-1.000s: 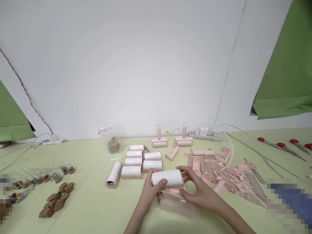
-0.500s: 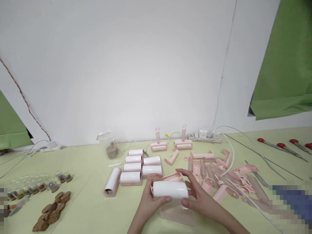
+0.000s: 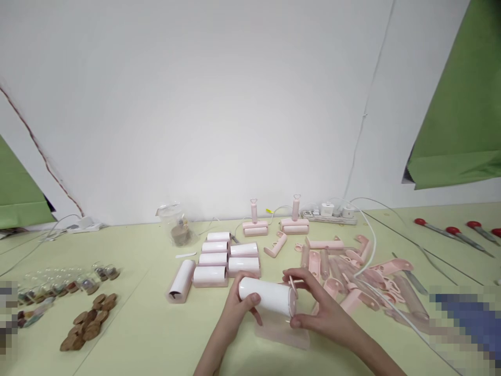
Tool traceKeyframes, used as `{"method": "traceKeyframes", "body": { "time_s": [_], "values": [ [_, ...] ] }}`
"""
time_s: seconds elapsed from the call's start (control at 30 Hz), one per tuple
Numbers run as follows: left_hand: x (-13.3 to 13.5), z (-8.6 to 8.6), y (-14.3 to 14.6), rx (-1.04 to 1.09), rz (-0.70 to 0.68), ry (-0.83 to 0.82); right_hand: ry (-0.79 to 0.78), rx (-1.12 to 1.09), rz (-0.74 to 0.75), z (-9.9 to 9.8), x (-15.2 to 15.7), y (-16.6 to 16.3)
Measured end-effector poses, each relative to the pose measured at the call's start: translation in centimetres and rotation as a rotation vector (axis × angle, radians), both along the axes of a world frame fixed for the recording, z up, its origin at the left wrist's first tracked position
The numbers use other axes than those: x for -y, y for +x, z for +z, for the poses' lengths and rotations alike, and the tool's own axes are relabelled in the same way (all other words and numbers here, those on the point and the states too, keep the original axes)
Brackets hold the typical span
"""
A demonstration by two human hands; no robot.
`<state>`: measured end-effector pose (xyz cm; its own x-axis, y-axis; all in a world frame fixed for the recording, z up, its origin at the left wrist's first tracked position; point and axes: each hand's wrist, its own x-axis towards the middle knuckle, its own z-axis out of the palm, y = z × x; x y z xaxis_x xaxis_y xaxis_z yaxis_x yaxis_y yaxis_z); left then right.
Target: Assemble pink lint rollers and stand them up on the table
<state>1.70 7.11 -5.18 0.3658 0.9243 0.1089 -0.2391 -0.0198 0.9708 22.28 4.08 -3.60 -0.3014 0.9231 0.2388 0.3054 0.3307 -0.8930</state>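
My left hand (image 3: 241,303) is closed round the left part of a white lint roller roll (image 3: 264,295), thumb in front. The roll is tilted, its right end lower and turned a little toward me. At that end my right hand (image 3: 313,300) grips a pink roller frame (image 3: 293,295), fingers behind and thumb below; most of the frame is hidden behind the roll and fingers. Under the hands a translucent pink cover (image 3: 282,334) lies on the table. Left of the hands, several white rolls in pink covers (image 3: 210,275) stand grouped, with one roll (image 3: 182,279) set apart.
Loose pink roller parts (image 3: 352,271) are heaped to the right, crossed by a white cable (image 3: 373,240). Two assembled lint rollers (image 3: 255,228) stand by the wall near a power strip (image 3: 331,218). Red-handled tools (image 3: 454,231) lie far right; wooden pieces (image 3: 92,321) and small glass domes (image 3: 88,282) lie left.
The roll has turned from level to tilted, right end down. My right hand has shifted to its right end, and the frame's pink back no longer shows above it.
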Motion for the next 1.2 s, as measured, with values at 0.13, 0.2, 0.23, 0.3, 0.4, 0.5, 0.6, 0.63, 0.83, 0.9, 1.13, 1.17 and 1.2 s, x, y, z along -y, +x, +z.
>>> {"method": "traceKeyframes", "body": {
  "time_s": [0.13, 0.2, 0.23, 0.3, 0.4, 0.5, 0.6, 0.63, 0.83, 0.9, 1.13, 1.17, 1.2],
  "values": [
    [0.1, -0.1, 0.1, 0.044, -0.043, -0.045, -0.073, -0.217, 0.064, -0.9, 0.0, -0.9],
    [0.2, 0.0, 0.3, 0.055, -0.049, -0.064, -0.16, -0.356, 0.123, -1.0, -0.1, -1.3],
    [0.3, 0.0, 0.4, 0.054, -0.048, -0.075, -0.192, -0.405, 0.144, -1.0, -0.1, -1.4],
    [0.5, 0.2, 0.6, 0.059, -0.045, -0.097, -0.218, -0.465, 0.147, -0.8, -0.2, -1.6],
    [0.6, 0.3, 0.8, 0.076, -0.056, -0.113, -0.23, -0.513, 0.111, -0.5, -0.3, -1.5],
    [0.6, 0.3, 0.8, 0.087, -0.065, -0.119, -0.251, -0.485, 0.109, -0.5, -0.4, -1.1],
    [0.4, 0.5, 0.2, 0.08, -0.073, -0.121, -0.221, -0.381, 0.117, -0.5, -0.7, -0.6],
    [0.3, 0.5, 0.0, 0.071, -0.073, -0.111, -0.21, -0.347, 0.137, -0.4, -0.8, -0.4],
    [0.2, 1.0, -1.1, -0.021, -0.14, 0.039, -0.219, -0.24, 0.235, 0.0, -0.8, 0.0],
    [0.3, 1.0, -1.1, -0.02, -0.185, 0.054, -0.221, -0.25, 0.237, 0.1, -0.5, 0.0],
    [0.6, 1.1, -1.0, -0.001, -0.302, 0.032, -0.381, -0.383, 0.25, 0.6, 1.0, 0.0],
    [0.7, 1.0, -1.0, 0.003, -0.309, 0.029, -0.374, -0.397, 0.236, 0.5, 1.1, -0.1],
    [0.7, 0.9, -0.9, 0.007, -0.314, 0.027, -0.346, -0.406, 0.217, 0.5, 1.3, -0.1]
  ]
}}
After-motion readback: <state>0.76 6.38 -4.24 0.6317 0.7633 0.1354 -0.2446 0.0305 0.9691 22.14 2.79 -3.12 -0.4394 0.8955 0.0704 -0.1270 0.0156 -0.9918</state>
